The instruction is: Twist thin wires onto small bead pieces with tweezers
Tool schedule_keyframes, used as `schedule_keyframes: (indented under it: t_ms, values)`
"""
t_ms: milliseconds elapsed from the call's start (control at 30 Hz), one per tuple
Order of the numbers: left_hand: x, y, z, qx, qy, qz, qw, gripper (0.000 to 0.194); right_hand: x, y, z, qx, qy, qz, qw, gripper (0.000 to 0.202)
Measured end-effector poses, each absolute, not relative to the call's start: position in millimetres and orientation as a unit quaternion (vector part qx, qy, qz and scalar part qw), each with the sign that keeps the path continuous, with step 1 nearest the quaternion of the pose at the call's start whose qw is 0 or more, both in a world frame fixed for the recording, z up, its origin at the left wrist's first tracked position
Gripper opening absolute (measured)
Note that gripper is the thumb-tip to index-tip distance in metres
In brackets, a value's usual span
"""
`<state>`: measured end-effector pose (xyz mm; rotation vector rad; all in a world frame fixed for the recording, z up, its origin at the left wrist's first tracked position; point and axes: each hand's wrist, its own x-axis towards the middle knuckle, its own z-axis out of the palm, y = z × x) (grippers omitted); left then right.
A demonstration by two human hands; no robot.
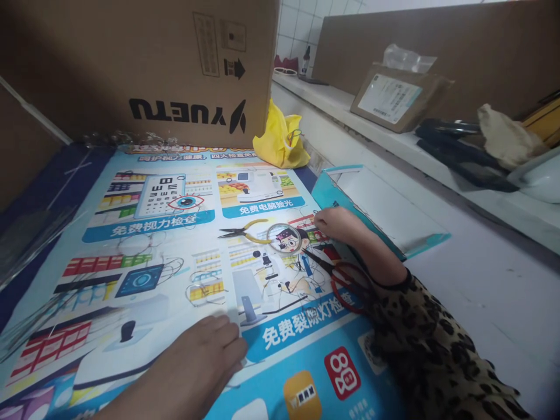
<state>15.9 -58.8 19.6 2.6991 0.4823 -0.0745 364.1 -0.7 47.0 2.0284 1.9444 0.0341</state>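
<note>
My left hand [214, 353] lies low on the printed poster [280, 367], back up, with its fingers curled under; what they hold, if anything, is hidden. On the right, my right hand [336, 224] is closed beside the teal box, its fingertips pressed together; nothing can be made out in them. Between the hands are yellow-handled pliers [247, 231], a round clear ring-shaped item [284, 238] touching their handles, and red-handled scissors [347, 280], partly under my right forearm. Thin wire pieces [205, 289] are scattered over the poster.
A large cardboard box [175, 70] stands at the back. Beside it sits a crumpled yellow bag [282, 137]. An open teal box [385, 210] rests at right. The shelf [336, 96] holds a taped parcel [387, 99], a small bottle [305, 60] and dark plastic [459, 154].
</note>
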Motion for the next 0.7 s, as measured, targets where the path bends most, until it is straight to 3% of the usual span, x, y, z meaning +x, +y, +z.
schedule_keyframes:
  t_ms: [433, 700]
  values:
    - [16, -58, 16, 0.962, 0.176, -0.023, 0.209, 0.021, 361, 25, 30, 0.728, 0.666, 0.049, 0.155, 0.035]
    - [16, -58, 22, 0.958, 0.18, -0.049, 0.216, 0.013, 363, 17, 44, 0.775, 0.627, 0.021, 0.07, 0.034]
